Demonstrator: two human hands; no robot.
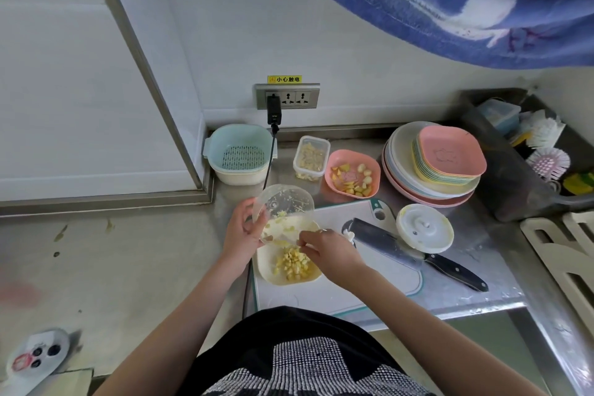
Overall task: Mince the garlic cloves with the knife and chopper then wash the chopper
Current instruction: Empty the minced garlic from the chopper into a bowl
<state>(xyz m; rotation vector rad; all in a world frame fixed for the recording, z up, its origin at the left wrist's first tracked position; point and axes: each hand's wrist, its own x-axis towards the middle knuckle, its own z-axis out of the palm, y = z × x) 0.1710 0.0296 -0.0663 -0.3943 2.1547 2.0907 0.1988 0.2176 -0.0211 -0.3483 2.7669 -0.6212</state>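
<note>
My left hand (241,231) grips the clear chopper bowl (283,206), tilted with its mouth toward a cream square dish (273,276) on the cutting board (369,283). My right hand (324,249) reaches into that mouth with curled fingers; I cannot tell whether they pinch anything. Minced garlic (294,264) lies heaped in the dish just below, with bits clinging inside the bowl. To the right, the knife (414,251) lies across the board, and the chopper lid (424,232) rests on its blade. Farther back sit a pink dish of garlic cloves (352,173), a small clear container (311,158), a colander basket (239,153) and stacked plates (434,170).
</note>
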